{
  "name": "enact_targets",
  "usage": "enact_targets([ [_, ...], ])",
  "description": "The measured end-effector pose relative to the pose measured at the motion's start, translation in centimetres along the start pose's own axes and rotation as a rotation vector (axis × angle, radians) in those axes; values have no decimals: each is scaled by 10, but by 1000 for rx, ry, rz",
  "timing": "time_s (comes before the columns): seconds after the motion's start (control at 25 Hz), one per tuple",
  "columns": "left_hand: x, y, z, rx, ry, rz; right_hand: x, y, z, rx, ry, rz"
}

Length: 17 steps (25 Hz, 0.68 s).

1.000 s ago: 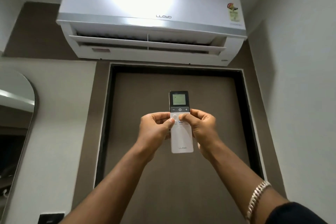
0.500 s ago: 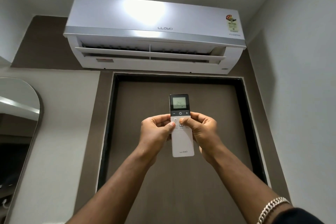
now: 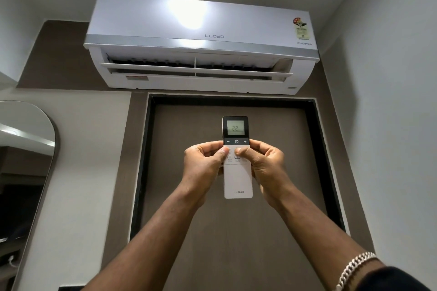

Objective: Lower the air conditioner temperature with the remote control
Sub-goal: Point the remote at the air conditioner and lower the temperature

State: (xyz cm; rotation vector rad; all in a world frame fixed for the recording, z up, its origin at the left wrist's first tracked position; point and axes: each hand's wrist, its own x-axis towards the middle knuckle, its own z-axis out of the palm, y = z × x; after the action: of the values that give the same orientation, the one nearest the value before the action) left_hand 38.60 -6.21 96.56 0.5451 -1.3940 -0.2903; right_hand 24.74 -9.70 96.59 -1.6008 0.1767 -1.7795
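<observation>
A white Lloyd air conditioner point(image 3: 201, 40) hangs high on the wall with its louvre open. Below it I hold a slim white remote control point(image 3: 237, 179) upright in both hands, its dark top pointing at the unit. Its small screen point(image 3: 235, 127) reads 22. My left hand point(image 3: 202, 168) grips the left edge, thumb resting just under the minus button. My right hand point(image 3: 266, 165) grips the right edge, thumb lying over the buttons in the middle row.
A brown door point(image 3: 212, 231) in a dark frame fills the wall behind the remote. An arched mirror point(image 3: 21, 172) stands at the left. A pale wall point(image 3: 390, 149) runs close along the right side.
The screen reading has gone from 24 to 22. The view has tilted up a little, so the air conditioner sits lower in frame. Both hands keep the same hold.
</observation>
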Motion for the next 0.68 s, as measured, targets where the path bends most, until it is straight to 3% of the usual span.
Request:
enact_targets([
  [0.68,-5,11,6,6,-24,-9,-5,-11,-4,-54,7,-32],
])
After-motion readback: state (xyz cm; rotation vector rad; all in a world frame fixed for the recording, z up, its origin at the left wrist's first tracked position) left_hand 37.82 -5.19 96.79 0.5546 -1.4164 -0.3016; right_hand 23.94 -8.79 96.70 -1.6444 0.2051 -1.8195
